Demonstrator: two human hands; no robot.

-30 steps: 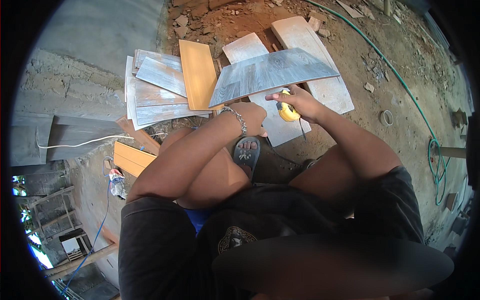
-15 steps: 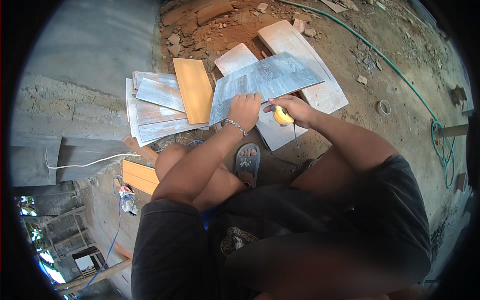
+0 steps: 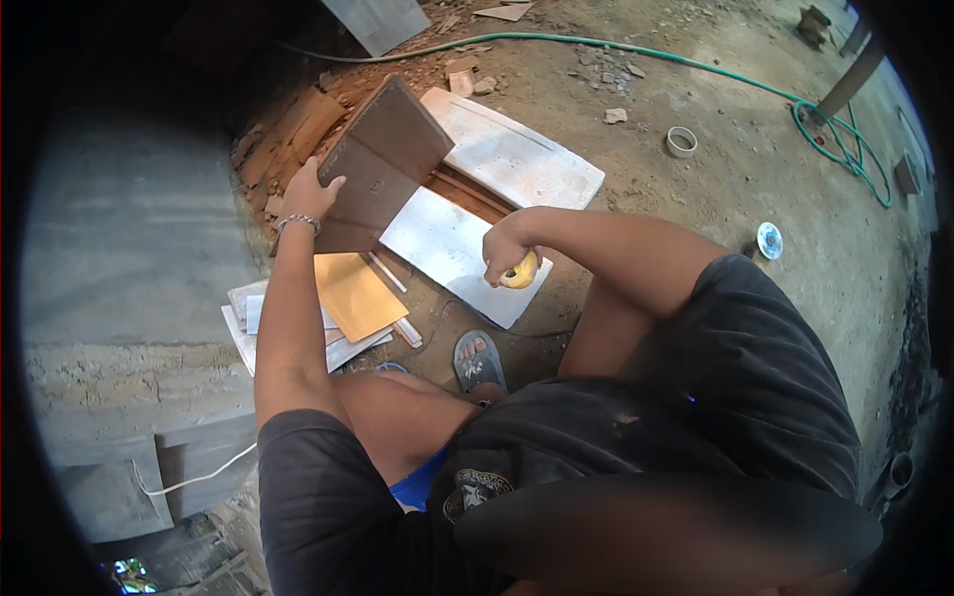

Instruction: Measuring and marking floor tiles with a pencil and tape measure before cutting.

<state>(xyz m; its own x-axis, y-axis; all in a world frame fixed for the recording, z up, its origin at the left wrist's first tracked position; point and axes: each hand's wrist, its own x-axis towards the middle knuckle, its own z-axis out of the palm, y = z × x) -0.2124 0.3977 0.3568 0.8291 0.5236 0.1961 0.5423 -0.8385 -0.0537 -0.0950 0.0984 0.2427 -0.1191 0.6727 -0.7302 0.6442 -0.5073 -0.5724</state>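
Observation:
My left hand [image 3: 310,194] grips the edge of a large tile [image 3: 388,164], which is tilted up with its brown back showing. In my right hand [image 3: 509,236] is a yellow tape measure [image 3: 519,272], held above a pale slab [image 3: 437,243] on the ground. No drawn-out tape blade can be made out. A second pale slab [image 3: 517,149] lies farther off. Below the raised tile, an orange-yellow tile [image 3: 360,296] rests on a pile of grey-white tiles [image 3: 238,328], partly hidden by my left forearm.
A green hose [image 3: 636,50] crosses the dirt ground and coils at the right. A pale ring [image 3: 681,142] and a round blue-and-white disc [image 3: 769,240] lie to the right. Broken rubble [image 3: 298,129] is heaped at the far left, beside a grey concrete surface [image 3: 129,248].
The tile has swung up and left in my left hand, from its grey wood-grain face to its brown back. My right hand has moved off its edge with the tape measure, and the view has shifted.

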